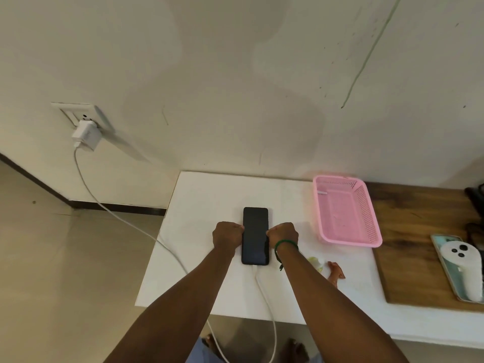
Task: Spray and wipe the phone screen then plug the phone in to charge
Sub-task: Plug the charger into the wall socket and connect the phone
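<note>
The phone lies flat, screen up and dark, near the middle of the white bench. Both of the person's arms reach out over the bench to it. The left hand rests against the phone's left edge and the right hand against its right edge, one opposite the other. Both hands are curled into loose fists with the knuckles up, and the fingers press on the phone's sides; how far they wrap under it I cannot tell. A green band sits on the right wrist.

A white cable is plugged into the phone's near end, runs off the front edge of the bench, loops down and goes up to a white charger sitting in a wall socket off to the left.

To the right of the phone stands a pink basket, partly on the white surface and partly on a wooden board. Just beside the right forearm lie a small pale bottle and a crumpled brown cloth. At the far right a white controller rests on a tray.
</note>
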